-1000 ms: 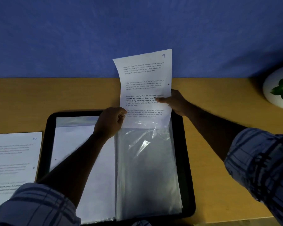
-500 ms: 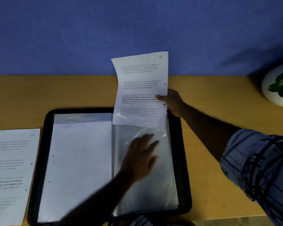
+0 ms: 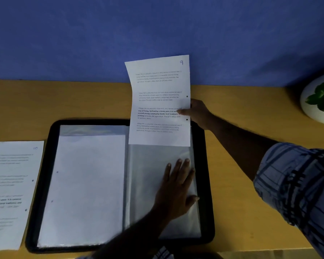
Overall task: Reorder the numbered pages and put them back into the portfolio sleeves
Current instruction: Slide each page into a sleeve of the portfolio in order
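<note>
Insertion of page 9 is judged to be the step in hand. Page 9 (image 3: 158, 101) is held upright over the far end of the open portfolio (image 3: 207, 184), pinched at its right edge between the thumb and fingers of the right hand (image 3: 198, 114). Its lower edge lies across the top of the empty right-side sleeve (image 3: 148, 184), though whether it has entered the mouth cannot be told. The left hand (image 3: 178, 187) is laid flat on that sleeve, fingers straight, nothing gripped. A downward slide of the sheet is called for next, with the plastic pinned against buckling. Page 10 (image 3: 9, 184) is seen lying on the wooden table (image 3: 82, 101) just left of the portfolio. A blue wall (image 3: 82, 34) is seen behind, and a potted plant (image 3: 318, 101) at the far right.
</note>
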`<state>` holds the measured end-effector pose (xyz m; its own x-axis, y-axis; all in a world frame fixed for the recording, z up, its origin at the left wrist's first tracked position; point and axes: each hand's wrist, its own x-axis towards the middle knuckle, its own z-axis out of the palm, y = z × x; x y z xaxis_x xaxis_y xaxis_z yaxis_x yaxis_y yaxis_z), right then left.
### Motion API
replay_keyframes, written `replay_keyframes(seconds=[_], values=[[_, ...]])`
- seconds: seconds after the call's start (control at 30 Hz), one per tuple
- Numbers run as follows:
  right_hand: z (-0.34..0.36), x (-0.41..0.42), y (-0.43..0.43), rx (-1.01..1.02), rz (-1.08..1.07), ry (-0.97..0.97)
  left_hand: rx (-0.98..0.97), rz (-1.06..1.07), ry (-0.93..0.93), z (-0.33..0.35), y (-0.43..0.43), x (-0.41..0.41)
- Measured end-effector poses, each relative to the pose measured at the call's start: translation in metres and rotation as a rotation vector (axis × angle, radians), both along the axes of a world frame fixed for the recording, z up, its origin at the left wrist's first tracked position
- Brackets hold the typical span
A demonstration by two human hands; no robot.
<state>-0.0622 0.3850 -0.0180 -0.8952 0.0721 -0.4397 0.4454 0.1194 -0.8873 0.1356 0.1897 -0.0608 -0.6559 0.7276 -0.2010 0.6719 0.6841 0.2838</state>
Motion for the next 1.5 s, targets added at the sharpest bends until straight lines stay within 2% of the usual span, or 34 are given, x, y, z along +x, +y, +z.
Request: replay_keyframes(seconds=[0.13, 0.3, 0.4, 0.47, 0.53, 0.67, 0.8, 0.87, 0.97, 1.03, 1.33, 1.4, 1.5], values=[[0.004, 0.007, 0.011, -0.044, 0.132, -0.060, 0.010, 0.010, -0.003, -0.001, 0.001, 0.002], [0.009, 0.004, 0.018, 0.035, 0.314, -0.126, 0.066, -0.003, 0.015, 0.005, -0.004, -0.007], [0.010, -0.003, 0.016, 0.005, 0.170, -0.099, 0.143, 0.079, 0.064, 0.016, -0.020, -0.030], [0.011, -0.005, 0.012, 0.028, 0.061, -0.072, 0.121, 0.172, 0.092, 0.016, -0.037, -0.047], [0.012, -0.005, 0.011, 0.106, 0.056, -0.053, 0.070, 0.215, 0.105, 0.013, -0.054, -0.058], [0.015, 0.001, 0.014, 0.291, 0.255, -0.087, 0.011, 0.164, 0.072, 0.007, -0.059, -0.065], [0.021, 0.006, 0.017, 0.350, 0.404, -0.183, 0.029, 0.183, 0.074, 0.006, -0.052, -0.063], [0.025, 0.007, 0.015, 0.314, 0.375, -0.158, 0.027, 0.185, 0.080, 0.005, -0.053, -0.061], [0.025, 0.006, 0.009, 0.256, 0.094, -0.075, 0.017, 0.186, 0.086, 0.006, -0.054, -0.061], [0.023, 0.005, 0.008, 0.251, 0.011, -0.058, 0.019, 0.187, 0.088, 0.007, -0.054, -0.062], [0.021, 0.019, 0.016, 0.435, 0.439, -0.149, 0.057, 0.177, 0.049, 0.007, -0.057, -0.066], [0.021, 0.019, 0.014, 0.404, 0.407, -0.138, 0.058, 0.174, 0.035, 0.007, -0.058, -0.066], [0.020, 0.016, 0.008, 0.317, 0.198, -0.042, 0.056, 0.156, 0.025, 0.008, -0.059, -0.067]])
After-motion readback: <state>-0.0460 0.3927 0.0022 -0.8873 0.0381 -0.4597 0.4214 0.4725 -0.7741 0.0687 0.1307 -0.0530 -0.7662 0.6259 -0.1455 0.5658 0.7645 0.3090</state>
